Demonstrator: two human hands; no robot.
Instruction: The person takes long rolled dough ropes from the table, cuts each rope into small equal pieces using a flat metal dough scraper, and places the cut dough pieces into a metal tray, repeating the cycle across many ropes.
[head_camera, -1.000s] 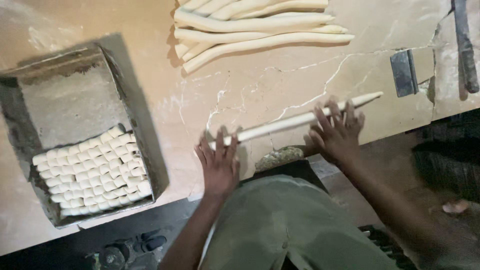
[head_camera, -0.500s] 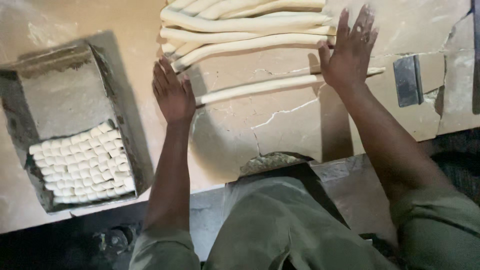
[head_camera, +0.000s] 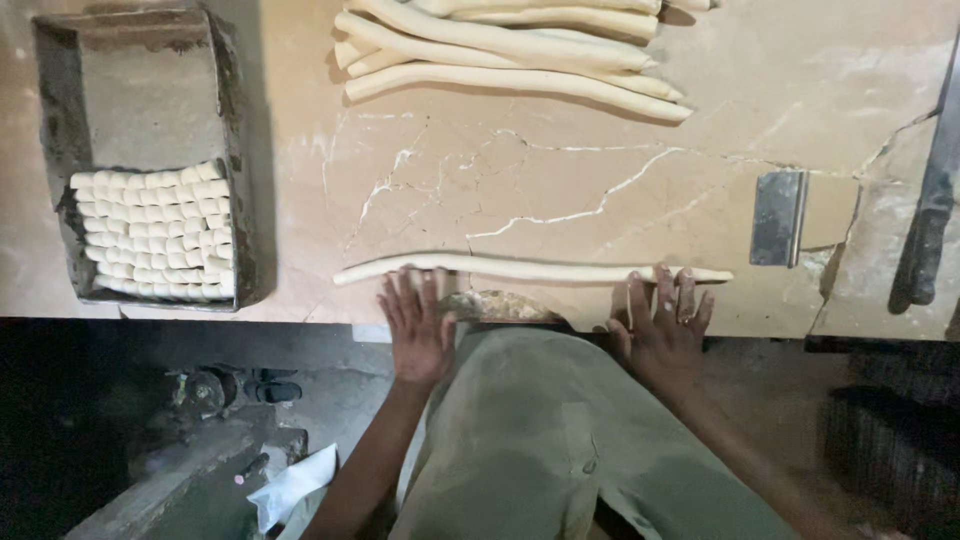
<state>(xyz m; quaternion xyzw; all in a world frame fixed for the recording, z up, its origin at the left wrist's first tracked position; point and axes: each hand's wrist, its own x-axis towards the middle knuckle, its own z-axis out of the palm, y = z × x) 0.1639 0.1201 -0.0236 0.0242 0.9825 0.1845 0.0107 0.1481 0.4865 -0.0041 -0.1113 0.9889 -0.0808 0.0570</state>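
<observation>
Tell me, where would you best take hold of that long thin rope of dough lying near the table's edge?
Probably from above, at two spots spread along the dough rope, roughly where the left hand and right hand now sit. It lies flat, long and thin on the stone table, so gripping one end alone would likely stretch or snap it.

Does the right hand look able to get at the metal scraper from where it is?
Probably yes: the scraper lies on bare counter just beyond the right hand, with only the thin dough rope between them.
</observation>
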